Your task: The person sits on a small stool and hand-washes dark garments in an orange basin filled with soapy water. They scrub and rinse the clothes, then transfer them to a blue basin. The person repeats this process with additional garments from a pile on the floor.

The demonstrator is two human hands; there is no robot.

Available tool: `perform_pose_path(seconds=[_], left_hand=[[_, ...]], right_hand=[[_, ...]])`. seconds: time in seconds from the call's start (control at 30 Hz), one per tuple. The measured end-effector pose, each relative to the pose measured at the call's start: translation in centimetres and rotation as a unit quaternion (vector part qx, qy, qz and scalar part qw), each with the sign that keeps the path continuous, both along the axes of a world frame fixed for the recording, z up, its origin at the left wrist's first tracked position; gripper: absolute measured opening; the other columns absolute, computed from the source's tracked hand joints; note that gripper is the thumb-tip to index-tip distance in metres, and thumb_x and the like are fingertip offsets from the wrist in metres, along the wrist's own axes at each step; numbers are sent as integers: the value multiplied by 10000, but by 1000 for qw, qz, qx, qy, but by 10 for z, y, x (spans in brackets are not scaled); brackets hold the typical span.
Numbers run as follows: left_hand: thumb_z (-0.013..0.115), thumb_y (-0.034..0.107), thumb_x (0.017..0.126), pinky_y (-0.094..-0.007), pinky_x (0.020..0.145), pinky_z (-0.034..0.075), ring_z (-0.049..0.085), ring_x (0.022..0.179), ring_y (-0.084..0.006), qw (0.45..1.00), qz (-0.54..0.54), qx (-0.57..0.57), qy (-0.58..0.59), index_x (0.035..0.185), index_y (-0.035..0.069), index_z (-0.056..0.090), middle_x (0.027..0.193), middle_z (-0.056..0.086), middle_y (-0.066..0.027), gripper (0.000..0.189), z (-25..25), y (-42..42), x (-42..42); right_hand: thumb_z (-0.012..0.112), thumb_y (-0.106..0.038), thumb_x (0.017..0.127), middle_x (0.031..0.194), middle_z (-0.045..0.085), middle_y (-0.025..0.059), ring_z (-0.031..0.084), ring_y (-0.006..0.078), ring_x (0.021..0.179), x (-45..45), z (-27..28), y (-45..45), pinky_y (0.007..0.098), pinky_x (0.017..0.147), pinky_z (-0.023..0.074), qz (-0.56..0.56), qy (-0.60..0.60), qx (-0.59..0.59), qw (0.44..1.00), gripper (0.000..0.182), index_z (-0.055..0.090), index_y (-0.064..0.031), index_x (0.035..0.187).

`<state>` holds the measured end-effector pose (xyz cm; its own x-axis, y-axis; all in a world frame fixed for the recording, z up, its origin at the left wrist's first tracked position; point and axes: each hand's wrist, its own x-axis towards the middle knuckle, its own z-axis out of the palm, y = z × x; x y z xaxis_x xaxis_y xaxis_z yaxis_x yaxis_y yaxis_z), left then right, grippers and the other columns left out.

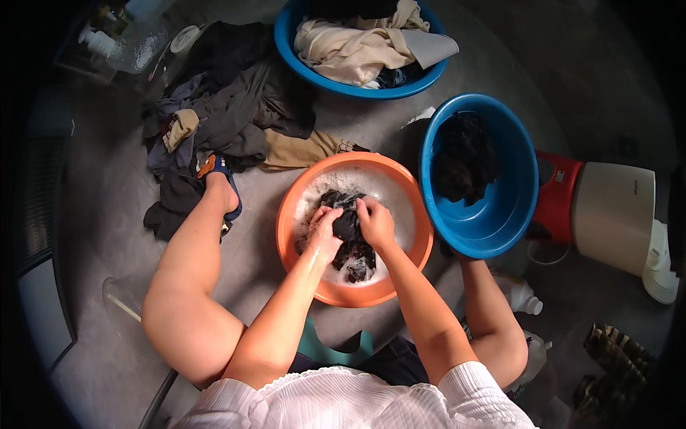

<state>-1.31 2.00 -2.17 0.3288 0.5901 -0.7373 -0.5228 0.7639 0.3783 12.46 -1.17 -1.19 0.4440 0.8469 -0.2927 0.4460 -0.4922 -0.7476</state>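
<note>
An orange plastic basin [355, 298] full of sudsy water stands on the floor between my legs. Over it, my left hand [325, 230] and my right hand [374, 221] both grip a wet black cloth [347, 224], with the fingers curled in towards each other. The lower part of the cloth lies in the foam [399, 198]. Suds cling to my left wrist. Part of the cloth is hidden under my fingers and the foam.
A blue basin [509, 214] with dark wet cloth stands at the right, against a red and cream appliance [611, 214]. Another blue basin [370, 94] holds cream cloth [353, 48]. Dark clothes [236, 102] lie heaped at the upper left. Plastic bottles [522, 297] are beside my right leg.
</note>
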Motion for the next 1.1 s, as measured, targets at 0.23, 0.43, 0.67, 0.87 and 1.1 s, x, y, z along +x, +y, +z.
perform_pose_path(seconds=[0.23, 0.43, 0.67, 0.87, 1.1], left_hand=[[701, 306, 862, -291, 977, 372, 433, 1194, -124, 964, -168, 31, 203, 1489, 314, 327, 1336, 456, -33, 730, -6, -21, 8], [700, 268, 868, -331, 992, 409, 510, 1134, -188, 994, -81, -72, 32, 1401, 153, 453, 1298, 524, -30, 599, 12, -1, 9], [622, 103, 834, -326, 674, 537, 620, 814, -173, 988, -95, -92, -78, 891, 123, 612, 869, 616, -14, 61, 9, -11, 10], [667, 275, 867, -398, 905, 503, 610, 1000, -227, 995, 62, -70, -40, 1120, 143, 547, 1073, 607, -71, 310, 9, -11, 2], [615, 508, 888, -338, 1003, 417, 596, 1062, -177, 981, -190, 23, -41, 1254, 65, 576, 1162, 641, -73, 576, 37, 4, 3]], right_hand=[[702, -150, 763, 1038, 606, 207, 592, 430, 990, 16, -13, -36, 469, 814, 504, 168, -53, -29, 984, 468, 538, -92, 1197], [684, -195, 809, 848, 605, 115, 617, 332, 722, -39, 59, -39, 411, 608, 507, 168, 3, 152, 974, 168, 589, -86, 896], [496, -287, 945, 719, 611, 210, 610, 421, 701, -16, 25, -29, 525, 583, 477, 72, -119, -11, 990, 255, 556, -70, 826], [666, -211, 903, 624, 517, 47, 462, 97, 583, -10, 28, -15, 283, 536, 394, -38, 57, 101, 993, 252, 528, -26, 803], [512, -300, 957, 969, 636, 195, 622, 305, 956, 7, 33, -21, 388, 857, 477, -32, 134, 87, 987, 336, 556, -21, 1139]])
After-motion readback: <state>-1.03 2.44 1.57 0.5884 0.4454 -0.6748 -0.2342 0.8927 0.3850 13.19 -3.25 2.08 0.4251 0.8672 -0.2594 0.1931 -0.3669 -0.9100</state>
